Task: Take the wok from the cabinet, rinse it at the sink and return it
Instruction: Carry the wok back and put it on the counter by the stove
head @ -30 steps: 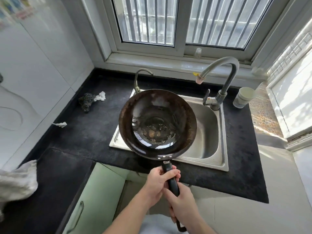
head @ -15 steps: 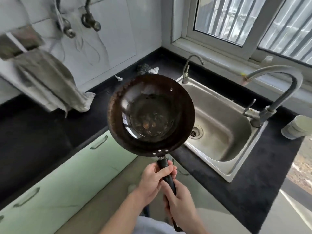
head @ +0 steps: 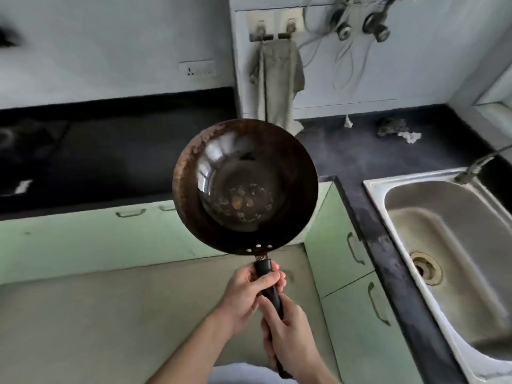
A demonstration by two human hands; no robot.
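Now you hold wok (head: 245, 187) above floor (head: 110, 314) by handle (head: 263, 268): left grip (head: 249, 292) closed round it near bowl, right grip (head: 289, 339) closed round it behind; sink (head: 415, 177) on right.

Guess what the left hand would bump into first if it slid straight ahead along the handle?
Most likely the wok itself. The left hand grips the black handle just below where it joins the bowl, and nothing else shows between them.
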